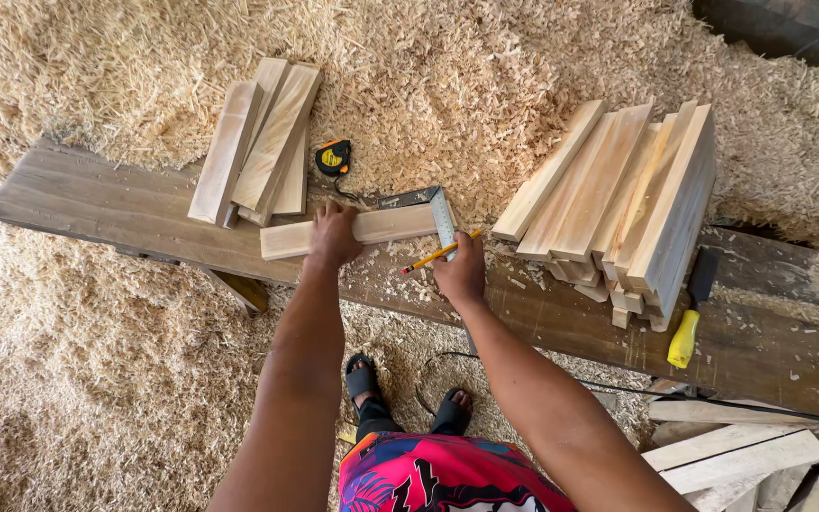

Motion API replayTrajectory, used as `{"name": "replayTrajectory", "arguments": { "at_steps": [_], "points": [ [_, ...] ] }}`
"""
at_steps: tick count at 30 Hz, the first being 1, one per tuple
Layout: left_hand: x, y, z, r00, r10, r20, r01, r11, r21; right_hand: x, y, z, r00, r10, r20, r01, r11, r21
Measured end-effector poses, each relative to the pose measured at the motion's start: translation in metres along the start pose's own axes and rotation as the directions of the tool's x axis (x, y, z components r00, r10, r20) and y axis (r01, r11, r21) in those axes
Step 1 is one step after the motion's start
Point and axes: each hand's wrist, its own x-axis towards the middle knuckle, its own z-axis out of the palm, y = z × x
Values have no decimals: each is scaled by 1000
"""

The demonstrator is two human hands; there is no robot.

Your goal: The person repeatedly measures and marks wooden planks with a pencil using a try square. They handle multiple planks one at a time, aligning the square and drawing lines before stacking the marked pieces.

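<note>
At frame centre, the left hand [334, 237] pressed a wood strip [372, 229] flat on the bench [125, 204]; the right hand [460, 270] gripped a pencil [440, 253] beside the try square [438, 213]. A loosened press could probably skew the line.

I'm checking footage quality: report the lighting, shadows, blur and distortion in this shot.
Head view: even daylight, soft shadows, no glare; the left hand, right hand, pencil and wood strip are sharp; wide-angle lens bends the plank bench toward the edges.
</note>
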Motion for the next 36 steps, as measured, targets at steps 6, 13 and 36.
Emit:
{"name": "replayTrajectory", "arguments": {
  "at_steps": [6, 13, 36],
  "points": [
    [12, 52, -3, 996, 87, -20, -87, 996, -6, -3, 1, 2, 998, -55, -11, 55, 998, 8],
    [4, 115, -10, 984, 122, 132, -135, 986, 95, -6, -6, -4, 999, 24, 29, -26, 999, 41],
    [6, 122, -2, 978, 135, 160, -156, 980, 126, 59, 22, -19, 996, 40, 76, -77, 810, 581]
  ]
}}
